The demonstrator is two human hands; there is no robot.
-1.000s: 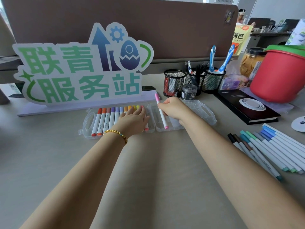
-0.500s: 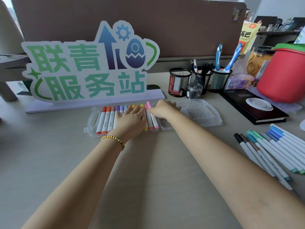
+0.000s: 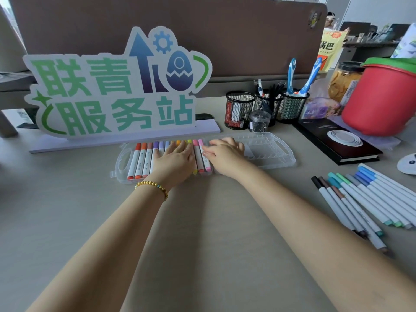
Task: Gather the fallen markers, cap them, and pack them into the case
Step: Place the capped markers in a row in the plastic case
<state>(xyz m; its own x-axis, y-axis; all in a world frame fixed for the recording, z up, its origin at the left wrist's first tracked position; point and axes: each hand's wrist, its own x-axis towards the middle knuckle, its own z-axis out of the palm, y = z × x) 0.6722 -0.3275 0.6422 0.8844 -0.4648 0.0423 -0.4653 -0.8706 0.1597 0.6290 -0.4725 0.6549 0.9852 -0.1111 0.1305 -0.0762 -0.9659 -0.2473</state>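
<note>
1. Your left hand (image 3: 174,158) lies spread flat on the markers (image 3: 144,159) in the case (image 3: 122,164), at 12 o'clock.
2. Your right hand (image 3: 225,154) presses the pink marker (image 3: 203,157) down, fingers loosely bent.
3. They're light, stiff, probably slick: pinch mid-barrel. Loose markers (image 3: 364,199) wait at 3 o'clock.

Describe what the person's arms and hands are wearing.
Both forearms are bare, with no sleeves in view. The left hand has a bracelet of small gold beads at the wrist, with a few blue or green ones mixed in. The right hand wears no bracelet, watch or glove.
</note>
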